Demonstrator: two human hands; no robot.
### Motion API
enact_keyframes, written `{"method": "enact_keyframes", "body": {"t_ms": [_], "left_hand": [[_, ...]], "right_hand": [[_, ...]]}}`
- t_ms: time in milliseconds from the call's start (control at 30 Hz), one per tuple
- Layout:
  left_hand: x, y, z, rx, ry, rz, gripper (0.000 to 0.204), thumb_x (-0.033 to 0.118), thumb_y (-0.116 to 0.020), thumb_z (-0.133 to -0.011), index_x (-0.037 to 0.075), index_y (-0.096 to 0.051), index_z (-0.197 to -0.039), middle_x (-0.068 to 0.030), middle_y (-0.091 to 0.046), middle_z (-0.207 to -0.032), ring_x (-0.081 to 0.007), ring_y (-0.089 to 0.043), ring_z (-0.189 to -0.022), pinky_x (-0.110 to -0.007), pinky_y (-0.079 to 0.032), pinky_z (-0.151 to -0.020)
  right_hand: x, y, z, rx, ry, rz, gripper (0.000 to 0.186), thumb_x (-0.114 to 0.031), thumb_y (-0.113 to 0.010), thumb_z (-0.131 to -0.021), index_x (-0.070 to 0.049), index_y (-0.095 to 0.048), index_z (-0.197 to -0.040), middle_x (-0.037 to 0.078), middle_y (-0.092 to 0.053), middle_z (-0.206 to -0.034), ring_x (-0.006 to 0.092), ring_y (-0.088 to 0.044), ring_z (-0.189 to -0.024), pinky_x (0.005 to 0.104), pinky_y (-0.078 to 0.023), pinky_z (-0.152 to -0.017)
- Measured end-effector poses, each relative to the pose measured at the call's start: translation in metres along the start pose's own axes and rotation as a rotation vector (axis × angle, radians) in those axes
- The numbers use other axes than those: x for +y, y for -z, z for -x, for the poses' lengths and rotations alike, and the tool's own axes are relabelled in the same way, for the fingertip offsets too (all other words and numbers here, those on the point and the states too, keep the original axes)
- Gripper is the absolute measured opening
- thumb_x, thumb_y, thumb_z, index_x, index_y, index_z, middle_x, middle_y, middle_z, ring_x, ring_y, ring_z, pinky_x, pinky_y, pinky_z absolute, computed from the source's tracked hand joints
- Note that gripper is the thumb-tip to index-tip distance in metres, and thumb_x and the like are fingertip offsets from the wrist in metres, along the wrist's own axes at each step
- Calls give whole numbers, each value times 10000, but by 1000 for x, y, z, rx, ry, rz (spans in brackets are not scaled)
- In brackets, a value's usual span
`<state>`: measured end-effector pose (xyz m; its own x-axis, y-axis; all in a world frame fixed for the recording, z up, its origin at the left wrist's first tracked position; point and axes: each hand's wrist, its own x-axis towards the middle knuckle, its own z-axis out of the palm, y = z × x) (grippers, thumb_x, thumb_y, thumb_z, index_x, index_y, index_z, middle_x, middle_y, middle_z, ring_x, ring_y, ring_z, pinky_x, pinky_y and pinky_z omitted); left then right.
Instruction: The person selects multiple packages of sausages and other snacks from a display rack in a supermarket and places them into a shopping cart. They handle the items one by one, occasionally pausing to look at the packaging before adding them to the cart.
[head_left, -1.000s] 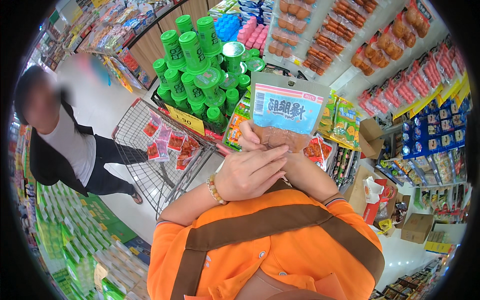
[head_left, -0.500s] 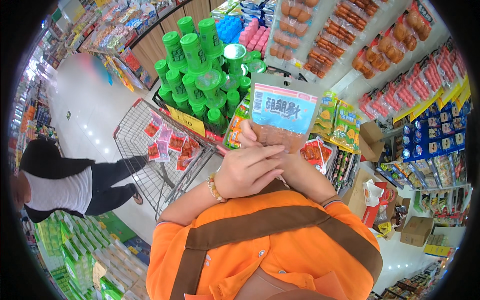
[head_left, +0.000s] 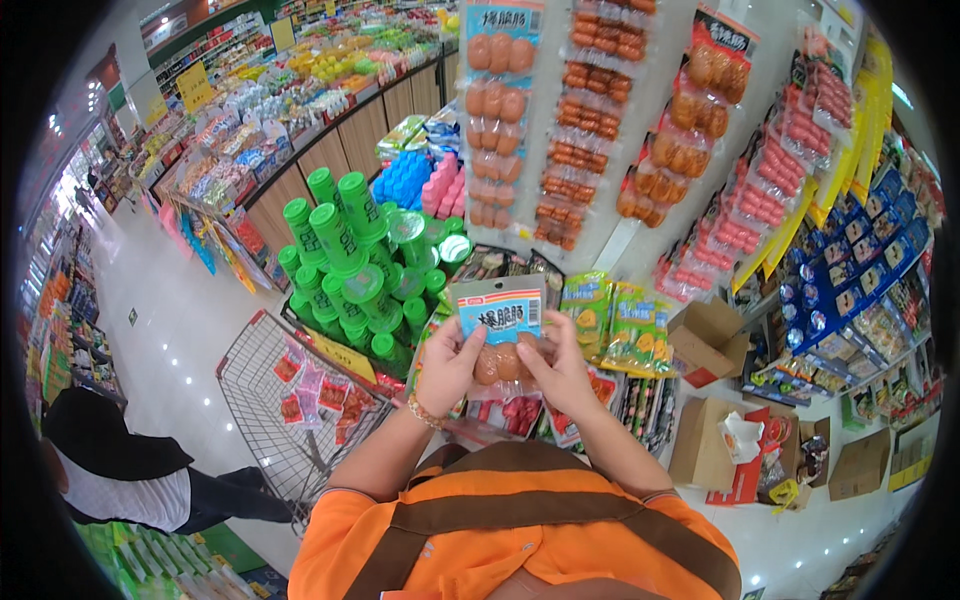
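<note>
Between my two hands is a clear-and-blue hanging pack of plump brown sausages [head_left: 500, 312], its printed front turned up toward me. My left hand [head_left: 447, 362] is closed on the pack's left edge, thumb on the front; a beaded bracelet [head_left: 424, 412] circles that wrist. From the opposite side my right hand [head_left: 562, 368] grips the right edge, its thumb over the sausages. Just beyond the pack lie yellow-green snack bags [head_left: 588, 308], and red-wrapped snacks [head_left: 505, 415] show below it.
Green canisters [head_left: 340, 240] are stacked to the left. A wire shopping cart [head_left: 262, 425] with red snack packs stands nearer, a person [head_left: 130, 480] beside it. Similar sausage packs [head_left: 495, 110] hang on the panel ahead. Cardboard boxes [head_left: 705, 440] sit on the floor at right.
The pack has been turned over, from its reversed side to its printed front, and lowered. My hands, overlapping before, now hold opposite edges. The view has shifted, showing more of the hanging packs.
</note>
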<state>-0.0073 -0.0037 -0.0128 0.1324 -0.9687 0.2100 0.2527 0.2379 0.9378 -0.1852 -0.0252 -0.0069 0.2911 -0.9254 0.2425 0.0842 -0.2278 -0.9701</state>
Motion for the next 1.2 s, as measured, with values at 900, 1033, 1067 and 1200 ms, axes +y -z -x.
{"method": "enact_keyframes", "body": {"t_ms": [900, 1033, 1067, 1200], "left_hand": [[307, -57, -417, -145, -483, -368, 751, 638, -332, -985, -8, -696, -1110, -110, -704, -950, -193, -622, -786, -379, -482, -772], [305, -54, -423, -61, -713, -383, 744, 644, -358, -981, -6, -668, -1171, -94, -694, -1012, -182, -623, -856, -354, -485, -795], [304, -54, -424, -159, -588, -274, 715, 626, -389, -986, -8, -653, -1185, -85, -688, -1055, -176, -632, -926, -339, -488, -837], [298, -55, -422, -458, -419, 1, 588, 528, -520, -982, 11, -597, -1253, -71, -671, -1171, -162, -631, -1055, -342, -474, -938]], "right_hand": [[-288, 15, -321, 161, 799, 666, 389, 64, -527, -892, -6, -594, -1268, 108, -649, -1173, 163, -598, -1077, 276, -455, -925], [-295, 11, -346, 249, 803, 791, 364, 38, -537, -896, -2, -618, -1249, 114, -655, -1175, 177, -603, -1081, 292, -467, -921], [-296, 9, -350, 278, 784, 828, 363, 33, -538, -896, -4, -622, -1247, 115, -656, -1174, 179, -603, -1086, 296, -469, -924], [-301, 4, -360, 261, 689, 737, 377, 26, -541, -893, -17, -626, -1258, 116, -664, -1151, 177, -604, -1037, 298, -472, -904]]}}
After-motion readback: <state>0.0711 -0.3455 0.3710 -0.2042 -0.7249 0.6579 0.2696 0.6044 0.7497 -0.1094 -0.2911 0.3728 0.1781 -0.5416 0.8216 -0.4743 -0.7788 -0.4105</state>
